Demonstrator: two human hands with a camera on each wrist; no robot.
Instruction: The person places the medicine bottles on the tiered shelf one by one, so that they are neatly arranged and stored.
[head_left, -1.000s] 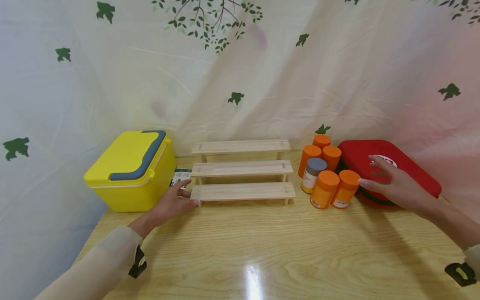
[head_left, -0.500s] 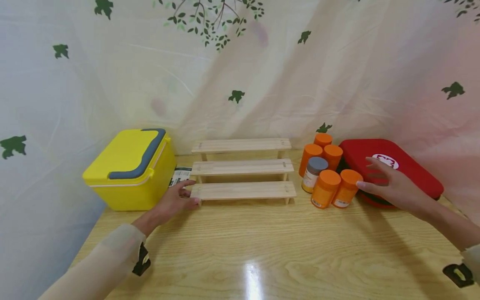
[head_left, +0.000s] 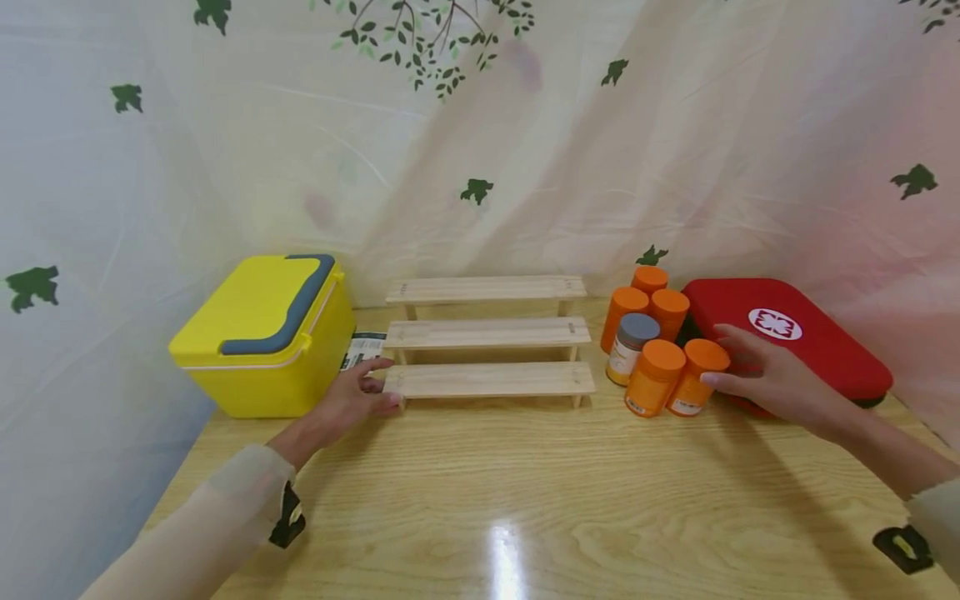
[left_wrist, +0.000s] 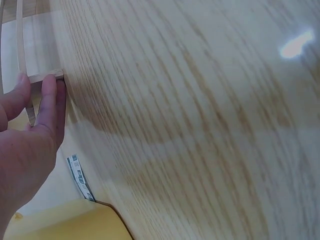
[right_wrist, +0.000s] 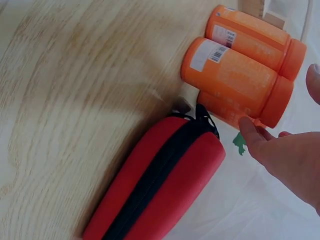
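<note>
A three-tier wooden step rack (head_left: 489, 379) stands in the middle of the table. My left hand (head_left: 351, 408) holds the left end of its lowest step; the left wrist view has thumb and fingers (left_wrist: 48, 100) either side of the wood by the leg. To the right, several orange bottles (head_left: 655, 379) with orange caps and one grey-capped bottle (head_left: 624, 350) stand upright, close together. My right hand (head_left: 780, 379) is at the front right orange bottle (head_left: 696, 379), thumb and fingers spread. In the right wrist view its fingertips (right_wrist: 246, 125) lie close to the orange caps; contact is unclear.
A yellow cooler box (head_left: 262, 383) with a grey-blue handle stands left of the rack, a printed label or sheet (head_left: 365, 348) beside it. Behind my right hand lies a red first-aid case (head_left: 825, 350). A patterned cloth (head_left: 480, 242) hangs along the back.
My right hand has moved slightly left and down from over the red case to the front right orange bottle. The left hand stays at the rack. The head view has shifted slightly.
</note>
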